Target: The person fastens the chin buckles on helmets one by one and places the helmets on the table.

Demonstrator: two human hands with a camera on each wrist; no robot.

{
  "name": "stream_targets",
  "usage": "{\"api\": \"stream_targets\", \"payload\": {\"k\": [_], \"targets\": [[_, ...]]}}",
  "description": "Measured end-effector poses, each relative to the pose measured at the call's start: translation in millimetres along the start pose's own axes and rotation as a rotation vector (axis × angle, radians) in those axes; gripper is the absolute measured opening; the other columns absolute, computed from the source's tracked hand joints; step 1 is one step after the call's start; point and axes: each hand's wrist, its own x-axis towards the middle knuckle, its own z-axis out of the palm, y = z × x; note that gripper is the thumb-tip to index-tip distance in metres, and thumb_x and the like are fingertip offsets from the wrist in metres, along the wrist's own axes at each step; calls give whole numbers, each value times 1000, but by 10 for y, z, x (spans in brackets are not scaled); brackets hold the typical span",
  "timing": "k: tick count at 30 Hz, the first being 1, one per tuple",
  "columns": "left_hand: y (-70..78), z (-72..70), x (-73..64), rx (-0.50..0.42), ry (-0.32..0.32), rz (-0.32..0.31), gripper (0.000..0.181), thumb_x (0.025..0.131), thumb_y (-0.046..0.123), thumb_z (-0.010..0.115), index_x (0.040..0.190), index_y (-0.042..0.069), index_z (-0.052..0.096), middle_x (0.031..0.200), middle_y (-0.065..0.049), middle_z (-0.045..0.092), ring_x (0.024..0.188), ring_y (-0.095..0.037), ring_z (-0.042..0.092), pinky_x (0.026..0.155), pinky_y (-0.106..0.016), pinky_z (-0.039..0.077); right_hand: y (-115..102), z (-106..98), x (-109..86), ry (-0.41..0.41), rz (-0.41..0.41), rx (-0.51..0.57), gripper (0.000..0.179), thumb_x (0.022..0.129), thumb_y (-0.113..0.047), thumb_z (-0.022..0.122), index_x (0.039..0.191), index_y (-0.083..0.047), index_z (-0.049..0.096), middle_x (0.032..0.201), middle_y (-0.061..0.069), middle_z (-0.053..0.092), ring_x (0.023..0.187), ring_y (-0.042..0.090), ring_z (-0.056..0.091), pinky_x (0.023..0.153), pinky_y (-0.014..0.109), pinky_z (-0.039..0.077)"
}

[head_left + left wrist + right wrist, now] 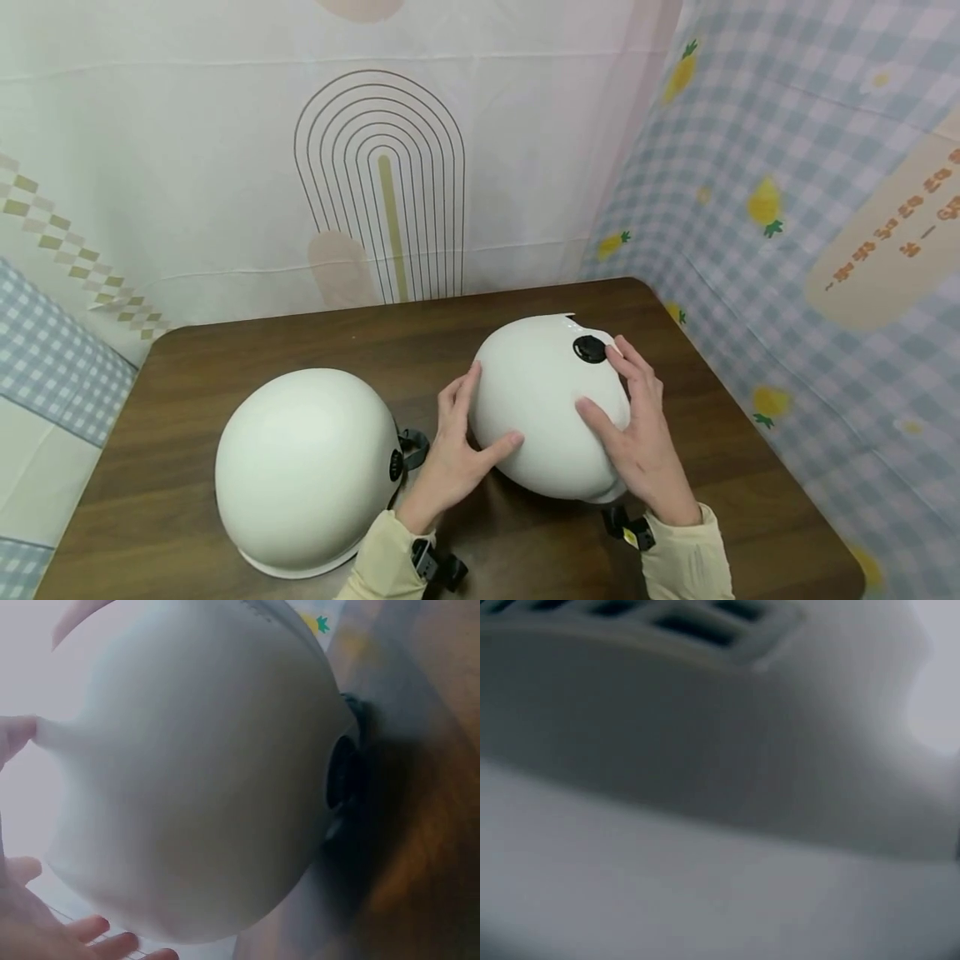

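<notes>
Both hands are on a white helmet (551, 408) at the right of the table, with a round black disc (589, 349) on its side. My left hand (455, 450) holds its left side, fingers spread at the edge and thumb across the shell. On the other side my right hand (641, 429) grips it, fingertips near the disc and thumb on top. In the left wrist view the shell (202, 772) fills the middle, fingers of the left hand (45, 922) at lower left. The right wrist view is blurred, showing white shell and vent slots (694, 628). The helmet's underside is hidden.
A second white helmet (307, 471) lies on the left of the brown wooden table (405, 342), a dark strap (414, 448) at its right side. Patterned cloth hangs behind, with a blue checked cloth (795, 275) along the right. Small black devices (438, 567) sit at both wrists.
</notes>
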Motion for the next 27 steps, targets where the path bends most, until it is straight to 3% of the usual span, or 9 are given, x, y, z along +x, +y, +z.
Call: {"api": "stream_targets", "payload": {"k": [5, 11, 20, 27], "targets": [[19, -38, 32, 45, -31, 31, 92, 85, 49, 71, 155, 43, 11, 161, 5, -1, 144, -31, 18, 102, -63, 31, -11, -1, -8, -28, -19, -32, 72, 87, -20, 74, 148, -27, 37, 158, -6, 22, 139, 25, 18, 99, 61, 26], [58, -57, 43, 44, -52, 57, 92, 85, 48, 71, 155, 42, 10, 160, 14, -3, 145, -26, 14, 103, -62, 31, -13, -19, -10, -74, -21, -57, 70, 91, -25, 70, 151, -28, 33, 159, -7, 18, 139, 25, 16, 98, 64, 23], [91, -85, 9, 64, -47, 55, 92, 86, 50, 70, 155, 42, 10, 160, 14, -3, 146, -24, 11, 105, -61, 29, -32, -48, -17, -94, -101, -41, 53, 99, -19, 57, 149, -28, 39, 157, -8, 24, 142, 21, 17, 102, 64, 16], [98, -64, -25, 59, -21, 42, 93, 85, 48, 72, 154, 43, 10, 160, 4, 1, 143, -31, 17, 103, -63, 31, -65, 39, -5, -59, -126, -2, 52, 97, -13, 59, 146, -25, 45, 156, -7, 28, 141, 20, 22, 102, 59, 24]]}}
